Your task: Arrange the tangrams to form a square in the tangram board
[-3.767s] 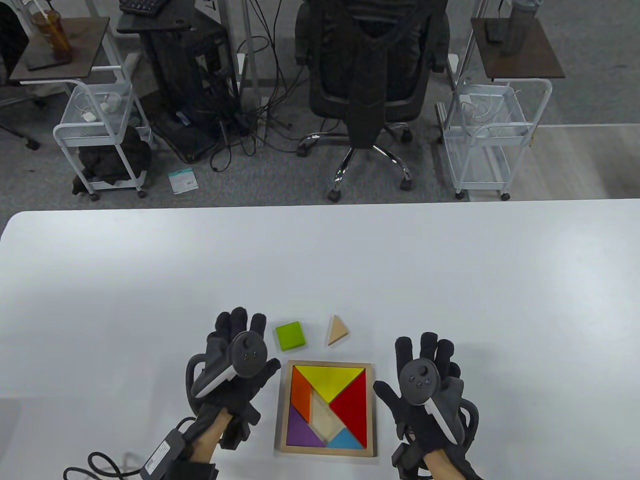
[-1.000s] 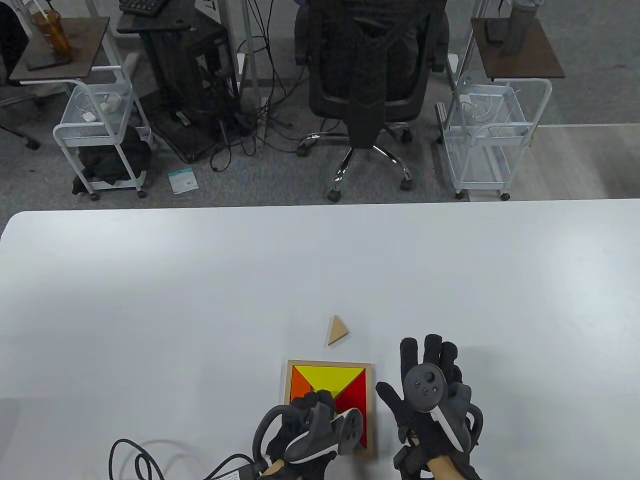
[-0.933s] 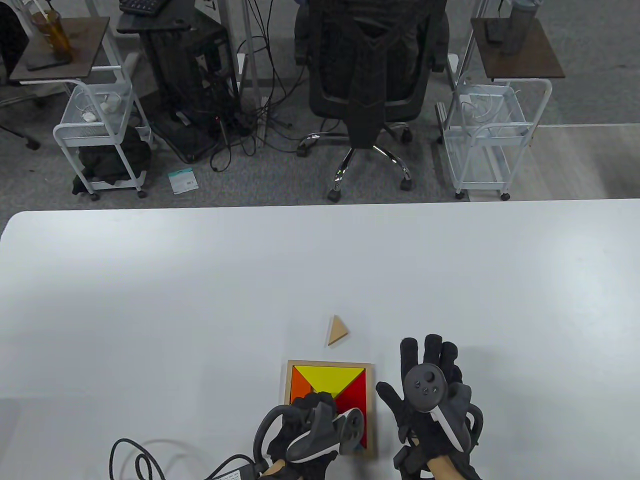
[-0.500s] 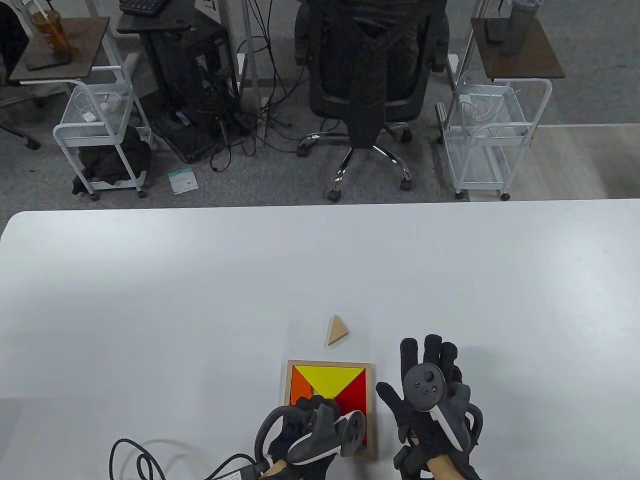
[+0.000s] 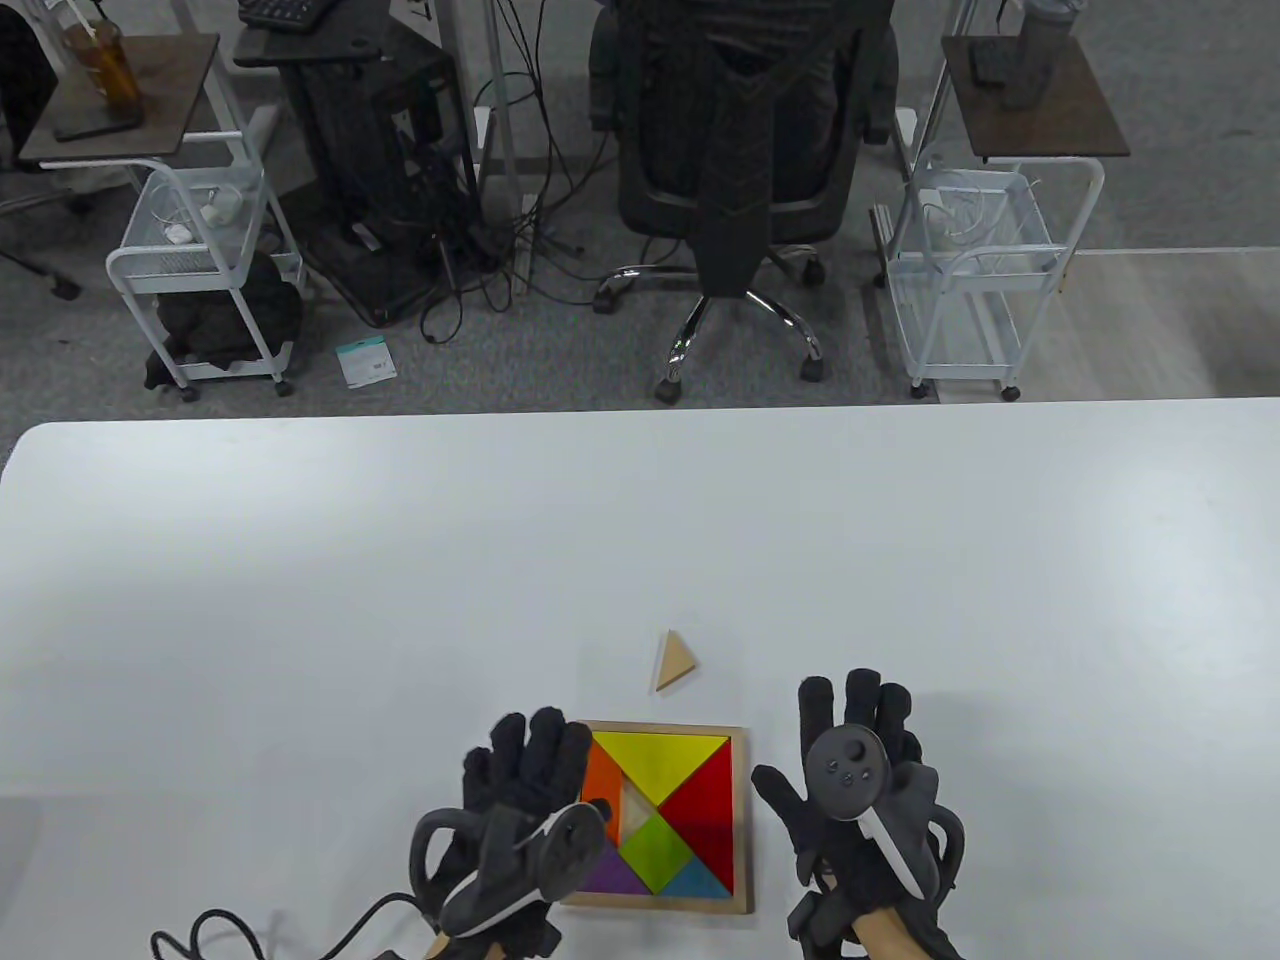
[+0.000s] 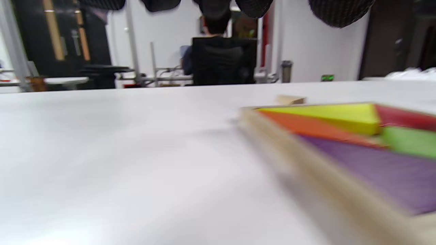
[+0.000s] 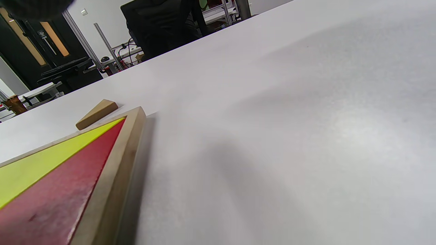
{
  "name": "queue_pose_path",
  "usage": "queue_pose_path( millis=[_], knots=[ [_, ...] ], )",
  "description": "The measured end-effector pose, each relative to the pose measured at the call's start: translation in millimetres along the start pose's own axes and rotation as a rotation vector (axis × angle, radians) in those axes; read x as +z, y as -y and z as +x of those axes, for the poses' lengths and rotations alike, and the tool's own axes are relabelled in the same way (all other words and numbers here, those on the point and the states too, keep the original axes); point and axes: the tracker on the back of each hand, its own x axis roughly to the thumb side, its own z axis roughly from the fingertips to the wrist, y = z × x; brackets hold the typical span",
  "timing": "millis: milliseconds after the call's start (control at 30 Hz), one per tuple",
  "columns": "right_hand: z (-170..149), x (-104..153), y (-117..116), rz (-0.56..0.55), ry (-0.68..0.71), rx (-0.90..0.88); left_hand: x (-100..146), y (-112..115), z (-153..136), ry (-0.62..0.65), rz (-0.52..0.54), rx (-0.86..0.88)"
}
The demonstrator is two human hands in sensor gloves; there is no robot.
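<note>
The wooden tangram board [image 5: 743, 820] lies at the table's near edge. In it sit a yellow triangle [image 5: 660, 760], a red triangle [image 5: 705, 810], an orange piece [image 5: 600, 775], a purple triangle [image 5: 610, 878], a green square [image 5: 655, 850] and a blue triangle [image 5: 695, 880]. A small bare gap [image 5: 632, 805] shows beside the orange piece. A plain wooden triangle [image 5: 675, 662] lies loose just beyond the board. My left hand [image 5: 525, 770] is flat at the board's left rim [image 6: 272, 136], holding nothing. My right hand [image 5: 855, 730] rests flat to the right of the board, fingers spread.
The white table [image 5: 640, 540] stretches wide beyond the board. A black cable [image 5: 230, 925] trails from my left wrist along the near edge. Past the far edge stand an office chair [image 5: 740, 150] and white carts [image 5: 985, 270].
My left hand, curled over the board's middle before, has drawn off to the left and spread flat. The green square now lies in the board. The right hand stayed put.
</note>
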Motion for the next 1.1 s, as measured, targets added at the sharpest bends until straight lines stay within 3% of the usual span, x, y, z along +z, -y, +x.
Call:
queue_pose_path(
  millis=[133, 233, 433, 600, 667, 733, 833, 967, 1100],
  knots=[
    [-0.6, -1.9, -2.9, 0.01, -0.012, 0.013, 3.6, 13.5, -38.5, -0.098, -0.047, 0.048],
    [-0.9, -3.1, -5.0, 0.015, -0.022, 0.032, 6.4, 20.0, -51.1, -0.111, -0.086, 0.107],
    [8.8, -1.1, -1.0, 0.004, 0.044, 0.017, 12.3, 13.3, -61.1, -0.134, -0.049, 0.134],
    [45.0, -10.2, 16.9, 0.075, 0.116, -0.099, 13.4, 11.8, -62.5, -0.136, -0.052, 0.145],
    [73.9, -21.8, 23.5, 0.119, 0.119, -0.037, 13.5, 11.2, -62.4, -0.136, -0.055, 0.147],
    [99.7, -36.0, 24.6, 0.088, 0.088, 0.06, 13.5, 11.2, -63.0, -0.137, -0.059, 0.154],
    [126.2, -64.2, 14.5, 0.11, 0.006, 0.148, 13.1, 11.6, -64.5, -0.143, -0.062, 0.167],
    [140.5, -104.9, -15.7, 0.21, -0.114, 0.246, 12.0, 12.9, -67.2, -0.154, -0.073, 0.188],
    [143.1, -126.4, -34.3, 0.215, -0.227, 0.262, 10.8, 13.5, -69.0, -0.166, -0.076, 0.202]
  ],
)
